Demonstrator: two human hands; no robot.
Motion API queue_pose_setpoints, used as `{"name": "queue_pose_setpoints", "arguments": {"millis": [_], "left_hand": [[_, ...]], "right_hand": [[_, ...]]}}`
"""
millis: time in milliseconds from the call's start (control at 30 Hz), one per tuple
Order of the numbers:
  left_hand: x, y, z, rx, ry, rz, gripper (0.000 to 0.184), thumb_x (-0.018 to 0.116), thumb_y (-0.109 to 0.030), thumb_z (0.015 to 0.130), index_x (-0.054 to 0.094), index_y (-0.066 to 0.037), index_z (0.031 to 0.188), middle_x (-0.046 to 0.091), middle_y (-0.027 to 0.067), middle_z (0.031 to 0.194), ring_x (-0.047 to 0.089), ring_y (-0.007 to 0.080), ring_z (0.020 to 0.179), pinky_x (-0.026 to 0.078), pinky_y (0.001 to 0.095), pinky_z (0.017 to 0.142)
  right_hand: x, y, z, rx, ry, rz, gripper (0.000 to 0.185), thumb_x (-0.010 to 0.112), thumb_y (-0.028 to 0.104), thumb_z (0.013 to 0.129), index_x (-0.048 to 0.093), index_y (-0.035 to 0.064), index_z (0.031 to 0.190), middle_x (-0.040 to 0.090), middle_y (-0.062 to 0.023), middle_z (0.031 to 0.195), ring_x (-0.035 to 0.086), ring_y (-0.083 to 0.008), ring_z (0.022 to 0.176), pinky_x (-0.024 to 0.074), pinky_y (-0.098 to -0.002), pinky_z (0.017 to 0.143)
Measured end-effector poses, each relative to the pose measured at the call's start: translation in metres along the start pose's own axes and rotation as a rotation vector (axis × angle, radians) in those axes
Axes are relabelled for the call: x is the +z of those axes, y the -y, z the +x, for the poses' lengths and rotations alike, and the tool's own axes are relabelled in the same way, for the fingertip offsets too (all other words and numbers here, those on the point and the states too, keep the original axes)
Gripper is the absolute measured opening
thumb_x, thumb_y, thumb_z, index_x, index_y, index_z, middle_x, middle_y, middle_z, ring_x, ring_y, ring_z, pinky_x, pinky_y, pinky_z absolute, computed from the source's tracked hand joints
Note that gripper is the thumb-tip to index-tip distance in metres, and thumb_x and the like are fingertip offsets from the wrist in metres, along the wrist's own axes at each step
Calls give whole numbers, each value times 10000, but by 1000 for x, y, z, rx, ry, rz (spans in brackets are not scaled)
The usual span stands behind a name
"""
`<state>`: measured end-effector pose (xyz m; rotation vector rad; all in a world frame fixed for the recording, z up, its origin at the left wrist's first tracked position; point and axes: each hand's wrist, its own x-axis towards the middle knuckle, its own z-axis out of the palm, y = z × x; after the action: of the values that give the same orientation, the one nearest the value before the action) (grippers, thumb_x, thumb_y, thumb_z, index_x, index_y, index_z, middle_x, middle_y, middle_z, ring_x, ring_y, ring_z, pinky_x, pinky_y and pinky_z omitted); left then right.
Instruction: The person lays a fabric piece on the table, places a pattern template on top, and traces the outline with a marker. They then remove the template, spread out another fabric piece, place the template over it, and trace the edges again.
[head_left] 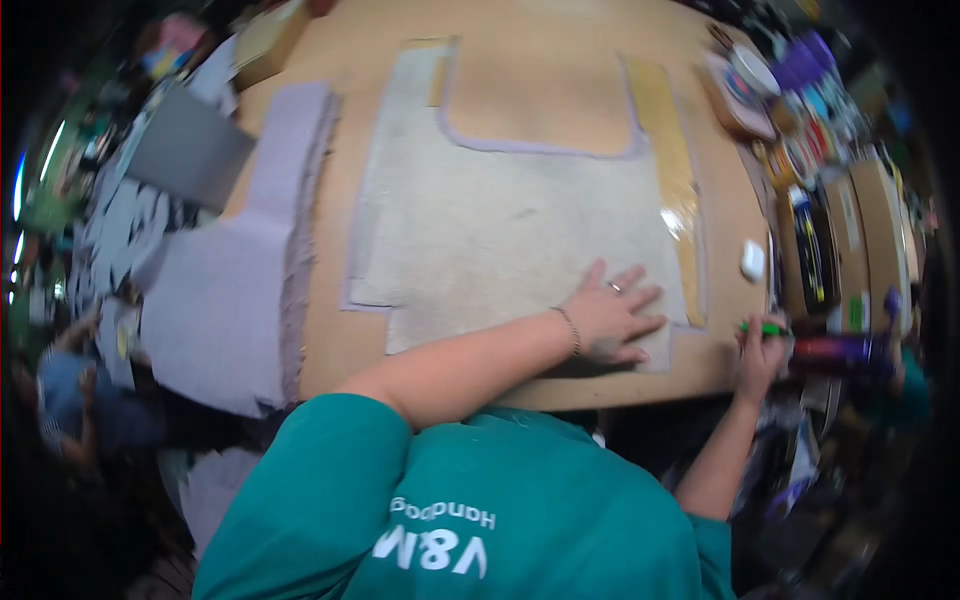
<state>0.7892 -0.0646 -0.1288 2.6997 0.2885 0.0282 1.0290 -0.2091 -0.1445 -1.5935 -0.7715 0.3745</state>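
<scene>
My left hand (615,312) lies flat with fingers spread on a pale grey pattern template (520,230), near its lower right corner. The template has a U-shaped cutout at its far side and yellow tape (675,200) down its right side. Lilac fabric (365,215) shows along its edges from underneath. At the table's right edge, my right hand (762,358) is closed around a slim green pen (768,328), its far end pointing right. A small white rounded object (753,260) lies beyond that hand.
Stacked lilac fabric (225,300) lies at the left, beside a grey board (190,145). Cardboard boxes (870,240), a dark shiny cylinder (840,350) and a purple cup (803,62) crowd the right side. Another person (75,390) is at the far left.
</scene>
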Motion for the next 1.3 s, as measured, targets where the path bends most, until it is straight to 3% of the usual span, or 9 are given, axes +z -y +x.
{"name": "queue_pose_setpoints", "arguments": {"millis": [167, 267, 433, 633, 700, 800, 1100, 1233, 1300], "left_hand": [[-5, 45, -27, -85, -438, -197, 495, 540, -366, 770, 434, -99, 1173, 364, 119, 1246, 318, 311, 1182, 297, 463, 932], [-30, 80, -71, -308, -446, -85, 482, 542, -366, 766, 456, -95, 1155, 356, 116, 1254, 301, 306, 1192, 287, 498, 925], [-41, 111, -122, -663, -466, 71, 514, 522, -376, 772, 424, -115, 1204, 269, 111, 1322, 168, 288, 1260, 219, 616, 905], [-22, 130, -129, -624, -312, 167, 581, 274, -443, 831, 207, -150, 1328, 112, 87, 1404, 57, 308, 1292, 98, 615, 946], [-19, 133, -129, -594, -358, 103, 604, 274, -467, 824, 184, -154, 1333, 96, 99, 1405, 56, 324, 1290, 115, 613, 946], [-34, 132, -141, -570, -319, 41, 640, 282, -493, 810, 156, -151, 1337, 73, 108, 1406, 55, 336, 1287, 141, 619, 939], [-25, 134, -135, -577, -404, 4, 620, 314, -467, 815, 199, -133, 1324, 85, 121, 1399, 61, 340, 1283, 141, 634, 929], [-41, 127, -132, -661, -344, -164, 613, 406, -462, 793, 274, -146, 1301, 143, 94, 1387, 87, 303, 1282, 99, 641, 928], [-50, 123, -137, -685, -300, -222, 619, 459, -462, 771, 303, -162, 1290, 170, 70, 1379, 81, 276, 1284, 91, 645, 925]], "right_hand": [[43, 33, 10, 16, 86, 192, 134, 505, 184, 856, 471, 55, 848, 519, -30, 743, 506, -84, 604, 406, -187, 546], [102, 50, 14, 129, 206, 272, 99, 510, 137, 848, 479, 43, 855, 527, -44, 760, 518, -113, 628, 422, -209, 576], [257, 111, -11, 73, 801, 157, 113, 558, 44, 791, 472, 22, 860, 519, -47, 757, 523, -117, 705, 438, -236, 640], [407, 144, -68, -184, 1370, -326, 193, 645, 98, 735, 499, 27, 838, 511, -3, 716, 486, -86, 673, 402, -228, 624], [428, 141, -79, -139, 1485, -217, 215, 657, 169, 717, 510, 33, 795, 548, -61, 659, 516, -136, 604, 414, -269, 573], [442, 152, -86, 3, 1599, -476, 175, 635, 113, 750, 501, 37, 833, 519, -3, 672, 478, -79, 624, 399, -217, 589], [443, 138, -82, -323, 1554, -408, 235, 647, 185, 712, 495, 23, 789, 533, -128, 651, 535, -243, 629, 412, -329, 585], [472, 128, -24, -206, 1320, -426, 158, 613, 98, 757, 483, 43, 829, 532, -25, 690, 490, -105, 654, 409, -246, 609], [494, 117, 15, -371, 1179, -440, 190, 618, 134, 757, 478, 46, 851, 536, -27, 723, 488, -109, 672, 413, -254, 615]]}}
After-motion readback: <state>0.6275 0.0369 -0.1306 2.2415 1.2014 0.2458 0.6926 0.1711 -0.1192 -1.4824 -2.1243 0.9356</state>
